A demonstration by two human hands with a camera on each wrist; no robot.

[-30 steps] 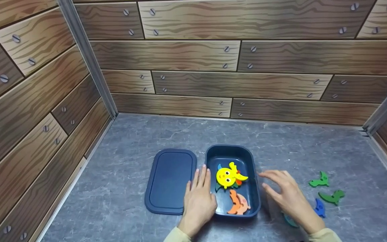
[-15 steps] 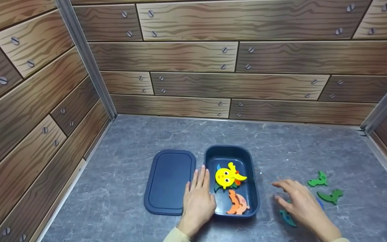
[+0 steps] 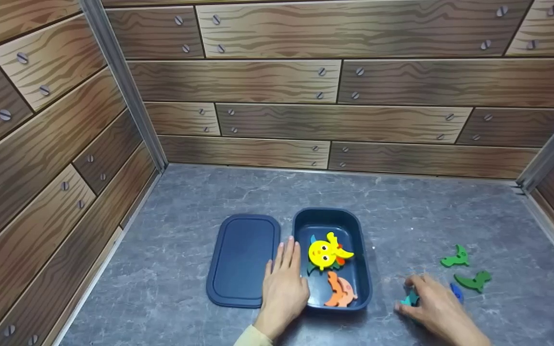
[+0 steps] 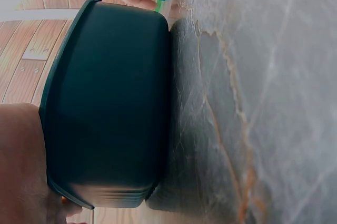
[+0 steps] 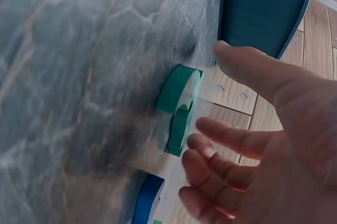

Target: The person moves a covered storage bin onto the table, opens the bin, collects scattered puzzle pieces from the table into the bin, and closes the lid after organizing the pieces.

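My left hand [image 3: 284,288], fingers straight, rests along the left rim of a dark blue open box [image 3: 366,288]. In the left wrist view the box wall [image 4: 110,97] fills the middle. The box holds a yellow round-faced toy piece [image 3: 322,253] and orange and pink toy pieces [image 3: 335,290]. To the right of the box, my right hand [image 3: 438,305] reaches down over a teal crescent-shaped toy piece [image 3: 410,298]. In the right wrist view, thumb and fingers stand spread beside this teal piece [image 5: 179,92]; a gap shows between them.
A flat dark blue lid [image 3: 244,262] lies left of the box. A blue piece [image 3: 456,291] lies beside the right hand, partly hidden. Two green pieces [image 3: 456,257] are farther right. Wood-patterned walls [image 3: 277,120] enclose the grey tabletop [image 3: 200,187].
My right hand has moved right and down, away from the box's edge to the teal piece, and its fingers have come down around it. My left hand stays put on the rim.
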